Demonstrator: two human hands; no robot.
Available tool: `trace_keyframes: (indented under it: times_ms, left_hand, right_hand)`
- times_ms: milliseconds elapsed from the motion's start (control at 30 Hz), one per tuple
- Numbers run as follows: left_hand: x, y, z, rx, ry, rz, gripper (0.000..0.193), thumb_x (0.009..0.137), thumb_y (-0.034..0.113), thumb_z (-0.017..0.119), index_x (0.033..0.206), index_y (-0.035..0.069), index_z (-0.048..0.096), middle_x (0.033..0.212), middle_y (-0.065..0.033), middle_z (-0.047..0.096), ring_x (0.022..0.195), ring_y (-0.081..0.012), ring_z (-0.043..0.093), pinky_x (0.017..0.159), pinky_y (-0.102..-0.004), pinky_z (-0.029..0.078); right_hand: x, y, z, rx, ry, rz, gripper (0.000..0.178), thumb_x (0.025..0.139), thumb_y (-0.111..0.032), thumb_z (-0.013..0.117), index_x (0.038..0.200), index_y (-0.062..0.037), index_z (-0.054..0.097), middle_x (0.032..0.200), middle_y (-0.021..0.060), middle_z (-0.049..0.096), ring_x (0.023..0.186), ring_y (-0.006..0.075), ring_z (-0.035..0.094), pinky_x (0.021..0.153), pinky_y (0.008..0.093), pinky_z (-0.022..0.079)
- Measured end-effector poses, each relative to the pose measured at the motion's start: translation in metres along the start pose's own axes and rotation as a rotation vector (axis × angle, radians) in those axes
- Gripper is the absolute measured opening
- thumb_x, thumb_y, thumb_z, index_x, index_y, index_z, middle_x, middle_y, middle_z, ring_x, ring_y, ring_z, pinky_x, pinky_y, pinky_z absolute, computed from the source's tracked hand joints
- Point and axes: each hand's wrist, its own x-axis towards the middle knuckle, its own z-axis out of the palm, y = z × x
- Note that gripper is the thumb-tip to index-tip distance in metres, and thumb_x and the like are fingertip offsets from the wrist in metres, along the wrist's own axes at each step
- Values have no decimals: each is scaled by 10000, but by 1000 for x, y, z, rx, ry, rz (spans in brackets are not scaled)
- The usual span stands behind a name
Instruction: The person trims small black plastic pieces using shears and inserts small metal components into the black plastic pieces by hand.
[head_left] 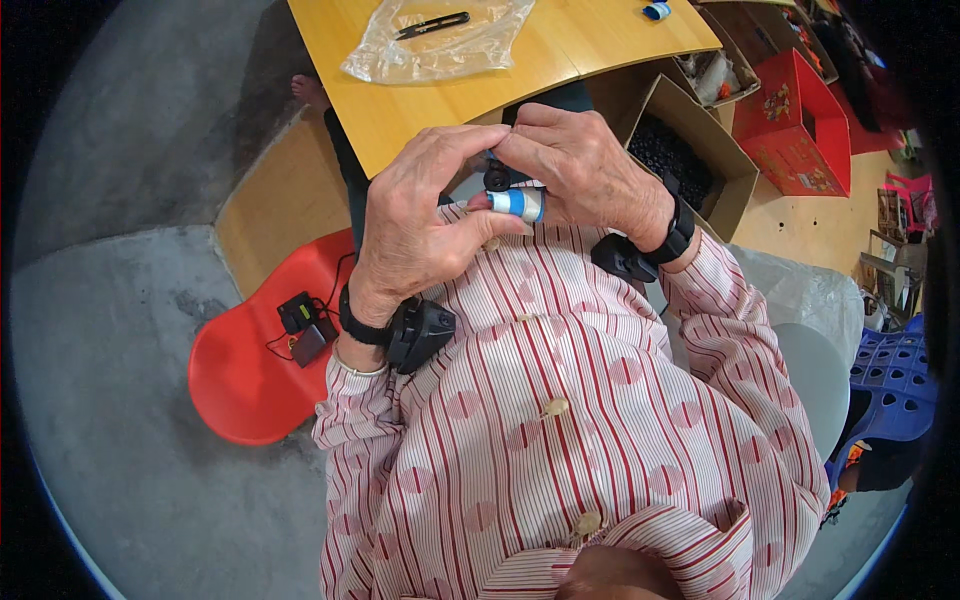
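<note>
Though partly hidden, small black part [497, 178] between both hands [420, 225].

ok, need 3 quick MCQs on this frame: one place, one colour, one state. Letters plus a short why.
1. Where does the black clipper lie?
A. on the clear plastic bag on the wooden table
B. on the red chair
C. in the cardboard box

2. What colour is the chair by the left hand?
A. blue
B. red
C. green

3. How is the small black part held?
A. lying on the table
B. left hand alone
C. pinched between both hands

A: black clipper rests on the bag.
B: chair is red.
C: left hand and right hand meet on the part.
</note>
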Motion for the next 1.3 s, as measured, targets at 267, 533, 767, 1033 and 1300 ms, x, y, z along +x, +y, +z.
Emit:
trace_keyframes:
  times_ms: [267, 533, 767, 1033, 1300]
  left_hand:
    - [5, 3, -2, 5, 7, 71, 665, 521, 124, 816, 1134, 43, 572, 1055, -131, 616, 973, -303, 601, 838, -364, 492]
    - [1, 0, -1, 4, -26, 53, 668, 517, 161, 833, 1118, 35, 572, 1047, -131, 619, 965, -301, 609, 839, -353, 490]
    - [3, 3, 3, 119, -30, 107, 721, 540, 206, 822, 1161, 3, 517, 1060, -148, 598, 967, -325, 577, 852, -401, 440]
    - [5, 8, 6, 161, 18, 135, 660, 540, 200, 839, 1113, 16, 567, 1015, -144, 619, 933, -311, 604, 825, -365, 484]
    - [5, 4, 7, 169, 56, 167, 639, 538, 185, 837, 1098, 18, 579, 998, -141, 627, 936, -317, 609, 816, -363, 491]
  right_hand:
    - [1, 1, -2, -46, 15, -25, 356, 742, -351, 708, 844, -48, 551, 668, 74, 550, 658, 234, 583, 508, 333, 484]
    - [0, 1, 3, 61, 42, -84, 317, 731, -262, 718, 866, -35, 542, 695, 86, 562, 677, 245, 595, 565, 325, 503]
    - [1, 2, 4, -1, 28, -1, 356, 680, -263, 747, 886, -27, 576, 680, 82, 578, 663, 244, 607, 554, 330, 508]
    - [1, 5, 1, 56, 30, -25, 332, 666, -246, 753, 851, -23, 591, 632, 72, 539, 594, 235, 569, 523, 332, 479]
    - [2, 6, 7, 89, 92, -71, 334, 678, -248, 743, 824, -13, 556, 660, 85, 528, 628, 244, 554, 524, 330, 471]
